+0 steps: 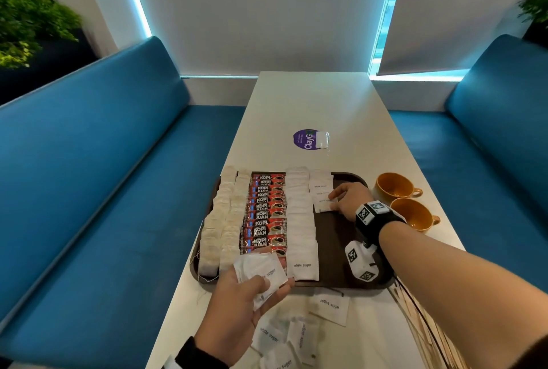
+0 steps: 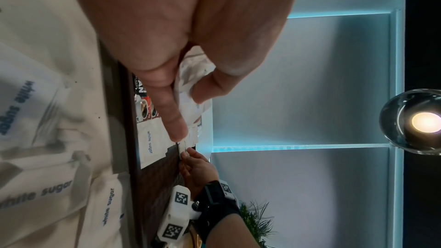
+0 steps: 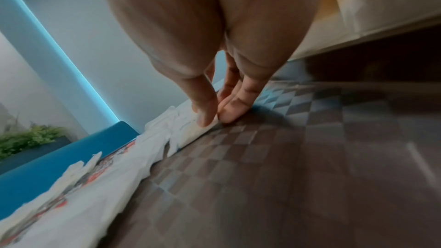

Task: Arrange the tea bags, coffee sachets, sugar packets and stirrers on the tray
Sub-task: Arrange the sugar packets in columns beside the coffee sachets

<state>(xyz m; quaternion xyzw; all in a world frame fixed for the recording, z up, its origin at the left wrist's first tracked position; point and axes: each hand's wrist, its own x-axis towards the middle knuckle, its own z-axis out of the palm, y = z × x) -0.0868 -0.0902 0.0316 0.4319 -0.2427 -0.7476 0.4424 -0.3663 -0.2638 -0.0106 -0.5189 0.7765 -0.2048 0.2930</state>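
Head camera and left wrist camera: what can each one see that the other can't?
Only the head camera shows the two orange cups, the rows of tea bags and the purple sticker on the table. Only the left wrist camera shows a glowing round lamp. Both show the left hand gripping sugar packets, the right hand pinching a packet on the brown tray, the red coffee sachets, and loose sugar packets on the table.

Sugar packets read "white sugar"; red coffee sachets read "KOPI JUAN"; a purple sticker on the bench reads "ClayG".
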